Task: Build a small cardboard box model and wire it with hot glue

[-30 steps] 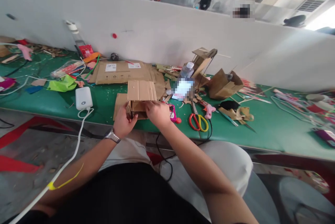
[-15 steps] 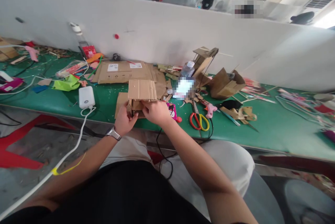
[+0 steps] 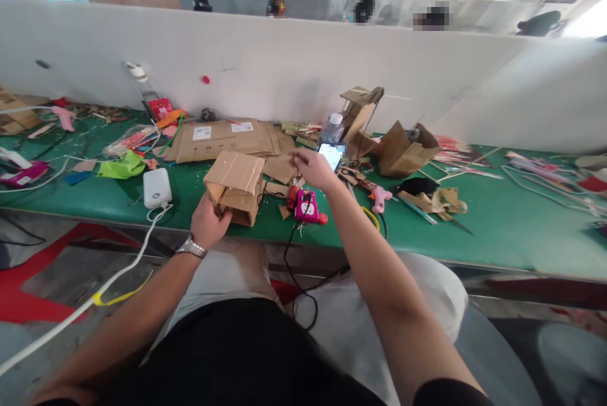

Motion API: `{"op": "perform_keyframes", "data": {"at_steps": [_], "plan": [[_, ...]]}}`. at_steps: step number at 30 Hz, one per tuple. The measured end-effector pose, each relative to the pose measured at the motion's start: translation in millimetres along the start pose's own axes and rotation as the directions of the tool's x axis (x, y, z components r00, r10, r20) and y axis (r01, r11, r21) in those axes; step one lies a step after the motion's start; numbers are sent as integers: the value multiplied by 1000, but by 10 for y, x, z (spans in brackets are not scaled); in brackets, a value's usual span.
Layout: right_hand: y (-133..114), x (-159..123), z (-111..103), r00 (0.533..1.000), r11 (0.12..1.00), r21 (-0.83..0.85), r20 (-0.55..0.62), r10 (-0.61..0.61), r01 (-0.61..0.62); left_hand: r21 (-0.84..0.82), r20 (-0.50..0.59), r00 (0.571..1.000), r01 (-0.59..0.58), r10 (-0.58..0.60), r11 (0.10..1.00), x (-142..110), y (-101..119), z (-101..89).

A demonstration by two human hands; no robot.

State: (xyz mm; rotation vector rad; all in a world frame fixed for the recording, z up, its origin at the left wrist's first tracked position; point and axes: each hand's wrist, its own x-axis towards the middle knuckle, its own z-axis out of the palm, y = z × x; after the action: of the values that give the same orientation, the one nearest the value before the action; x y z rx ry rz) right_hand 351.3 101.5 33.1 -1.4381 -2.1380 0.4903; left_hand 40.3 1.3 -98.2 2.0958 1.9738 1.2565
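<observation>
A small brown cardboard box (image 3: pixel 236 173) with a flap roof tilts at the green table's front edge. My left hand (image 3: pixel 207 221) grips its lower left corner, the thumb at the box's opening and the fingers around the side. To the right of the box, my right hand (image 3: pixel 313 169) is raised over cardboard scraps, its fingers loosely stretched to the left with nothing seen in them. Just beyond that hand lies a lit phone (image 3: pixel 332 154), partly covered by it. A pink-purple device (image 3: pixel 306 207) with a black cable sits below the right hand.
Flattened cardboard (image 3: pixel 220 140) lies behind the box, and a white power bank (image 3: pixel 157 188) with a cable stands at left. A clear bottle (image 3: pixel 331 129), a pink glue gun (image 3: pixel 380 199) and an open cardboard box (image 3: pixel 406 150) are at right. A white partition (image 3: pixel 265 64) borders the table's back.
My right hand has let go of the cardboard box and moved right and up toward the phone. My left hand, still holding the box, has shifted it left and turned it.
</observation>
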Motion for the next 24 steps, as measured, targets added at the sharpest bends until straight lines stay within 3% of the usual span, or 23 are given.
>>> {"op": "perform_keyframes", "data": {"at_steps": [2, 5, 9, 14, 18, 24], "plan": [[31, 102, -36, 992, 995, 27, -92, -90, 93, 27, 6, 1000, 7, -8, 1000, 30, -39, -20], [22, 161, -108, 989, 987, -71, -32, -146, 143, 69, -5, 999, 36, -35, 997, 30, -81, -62], [35, 126, -43, 993, 940, -341, 107, 55, -16, 115, -27, 994, 105, -102, 988, 0, -129, -178], [80, 34, 348, 951, 863, -480, 159, 264, -159, 210, -71, 983, 182, -171, 961, 45, -204, -333], [70, -7, 538, 931, 831, -513, 147, 333, -216, 261, -71, 979, 202, -190, 944, 38, -244, -380], [22, 1, 557, 925, 834, -502, 155, 347, -229, 166, -22, 988, 157, -156, 973, -146, -170, -339]]}}
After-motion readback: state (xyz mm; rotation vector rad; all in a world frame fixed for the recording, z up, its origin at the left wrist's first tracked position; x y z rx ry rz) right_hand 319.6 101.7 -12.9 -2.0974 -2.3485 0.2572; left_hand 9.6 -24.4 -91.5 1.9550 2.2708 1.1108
